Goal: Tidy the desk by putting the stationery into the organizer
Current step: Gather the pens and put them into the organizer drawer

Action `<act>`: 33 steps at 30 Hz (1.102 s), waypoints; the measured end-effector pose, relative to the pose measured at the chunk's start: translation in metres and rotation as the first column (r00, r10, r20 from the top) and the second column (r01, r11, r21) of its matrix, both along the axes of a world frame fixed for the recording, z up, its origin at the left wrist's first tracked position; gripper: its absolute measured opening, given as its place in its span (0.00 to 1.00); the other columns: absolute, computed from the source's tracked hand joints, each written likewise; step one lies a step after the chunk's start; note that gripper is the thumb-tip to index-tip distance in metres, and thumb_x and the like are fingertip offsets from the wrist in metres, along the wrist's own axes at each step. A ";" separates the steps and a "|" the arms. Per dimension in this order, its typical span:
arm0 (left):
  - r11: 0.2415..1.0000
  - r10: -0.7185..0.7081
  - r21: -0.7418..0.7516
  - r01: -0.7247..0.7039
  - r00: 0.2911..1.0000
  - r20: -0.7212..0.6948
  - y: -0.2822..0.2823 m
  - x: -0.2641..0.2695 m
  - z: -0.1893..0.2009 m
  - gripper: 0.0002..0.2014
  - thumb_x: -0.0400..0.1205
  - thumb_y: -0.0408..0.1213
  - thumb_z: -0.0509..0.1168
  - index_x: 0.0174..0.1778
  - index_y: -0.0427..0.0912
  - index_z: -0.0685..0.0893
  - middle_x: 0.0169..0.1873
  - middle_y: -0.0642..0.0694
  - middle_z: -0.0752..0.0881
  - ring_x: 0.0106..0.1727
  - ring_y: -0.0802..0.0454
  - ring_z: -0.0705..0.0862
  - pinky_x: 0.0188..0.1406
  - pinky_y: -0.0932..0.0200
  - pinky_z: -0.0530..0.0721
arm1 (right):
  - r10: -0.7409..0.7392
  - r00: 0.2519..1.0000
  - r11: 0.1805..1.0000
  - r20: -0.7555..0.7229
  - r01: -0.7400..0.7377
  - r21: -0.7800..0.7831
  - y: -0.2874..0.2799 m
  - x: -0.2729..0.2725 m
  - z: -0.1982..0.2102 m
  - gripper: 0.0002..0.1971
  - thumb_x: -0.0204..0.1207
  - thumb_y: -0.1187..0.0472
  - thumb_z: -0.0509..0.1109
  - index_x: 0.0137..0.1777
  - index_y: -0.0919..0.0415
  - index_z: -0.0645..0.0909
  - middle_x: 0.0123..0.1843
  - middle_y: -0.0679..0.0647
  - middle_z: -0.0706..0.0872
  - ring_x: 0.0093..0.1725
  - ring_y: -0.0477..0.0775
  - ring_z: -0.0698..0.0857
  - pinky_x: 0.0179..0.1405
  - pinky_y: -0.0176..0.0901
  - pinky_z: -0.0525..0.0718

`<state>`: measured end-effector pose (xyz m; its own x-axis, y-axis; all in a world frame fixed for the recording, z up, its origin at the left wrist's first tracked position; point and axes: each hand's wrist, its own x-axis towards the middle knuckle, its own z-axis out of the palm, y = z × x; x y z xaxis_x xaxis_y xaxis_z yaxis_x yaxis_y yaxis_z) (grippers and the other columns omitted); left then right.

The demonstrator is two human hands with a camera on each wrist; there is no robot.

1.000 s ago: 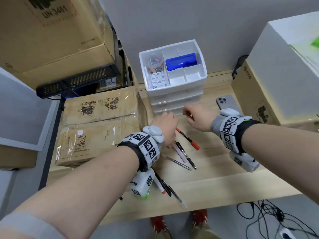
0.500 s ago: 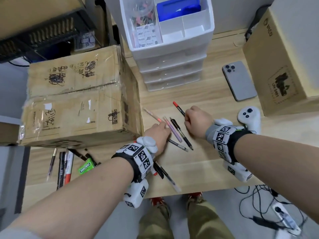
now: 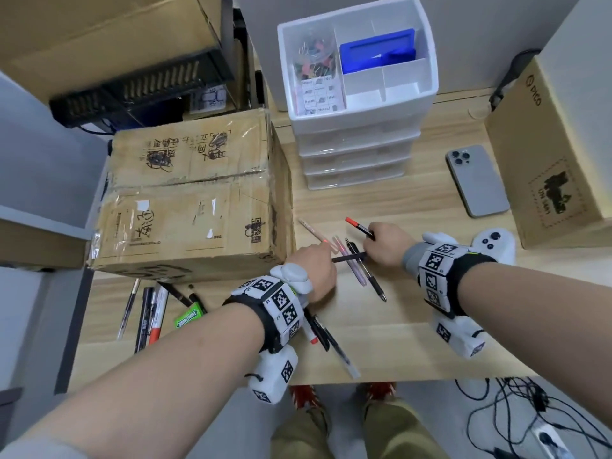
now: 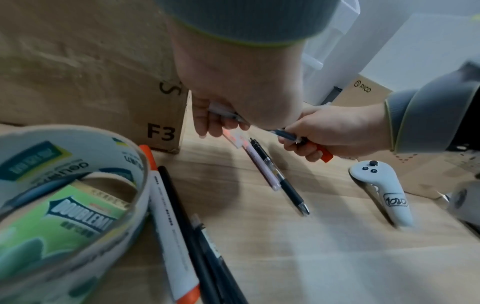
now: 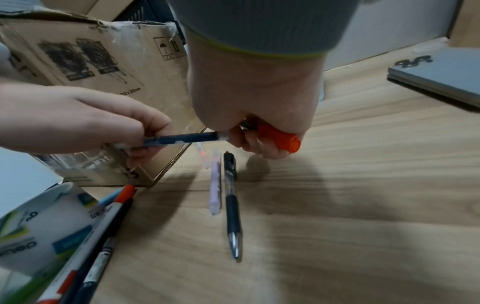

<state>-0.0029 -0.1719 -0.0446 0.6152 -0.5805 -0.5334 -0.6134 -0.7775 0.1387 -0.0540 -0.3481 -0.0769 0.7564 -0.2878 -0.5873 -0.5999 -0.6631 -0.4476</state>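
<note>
Nearest the counter edge, several pens lay partly under the left wrist, and farther left more pens sat beside a green gum pack. Just beyond, the left hand had its fingers curled round one end of a dark blue pen, while the right hand pinched its other end and also gripped a red-capped pen; whether it was passing between hands I cannot tell. Beneath them a pink pen, a black click pen and a peach pen rested on the counter. At the far side stood the white organizer, its top tray showing clips and a blue item but no pens, so the tidying looked barely started.
</note>
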 end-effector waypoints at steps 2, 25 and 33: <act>0.998 0.063 -0.021 -0.065 0.996 -0.062 -0.003 0.000 -0.003 0.16 0.87 0.37 0.53 0.69 0.37 0.74 0.57 0.38 0.86 0.52 0.40 0.84 0.43 0.54 0.74 | -0.067 0.998 0.998 -0.004 0.067 0.012 0.002 -0.002 -0.004 0.06 0.79 0.60 0.61 0.47 0.62 0.77 0.47 0.61 0.83 0.47 0.63 0.81 0.42 0.45 0.73; 0.687 0.703 -0.105 -0.719 0.694 -0.156 -0.041 0.030 -0.025 0.22 0.86 0.40 0.61 0.73 0.30 0.75 0.64 0.33 0.84 0.64 0.35 0.84 0.58 0.47 0.80 | 0.081 0.996 0.992 0.035 -0.077 -0.100 -0.005 -0.033 -0.018 0.08 0.69 0.55 0.71 0.41 0.56 0.74 0.39 0.53 0.82 0.39 0.58 0.83 0.30 0.43 0.76; 0.743 0.657 0.003 -0.670 0.728 -0.196 -0.043 0.032 -0.038 0.19 0.86 0.39 0.61 0.69 0.32 0.82 0.65 0.34 0.85 0.67 0.36 0.83 0.52 0.50 0.79 | -0.028 0.997 0.998 0.076 0.033 -0.058 -0.014 -0.029 -0.020 0.11 0.80 0.53 0.60 0.49 0.61 0.73 0.42 0.56 0.79 0.43 0.63 0.80 0.37 0.48 0.72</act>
<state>0.0288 -0.2154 -0.0822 0.7580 -0.0956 -0.6453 0.0946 -0.9626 0.2537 -0.0834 -0.3622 -0.0973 0.7883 -0.3442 -0.5100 -0.5863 -0.6717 -0.4529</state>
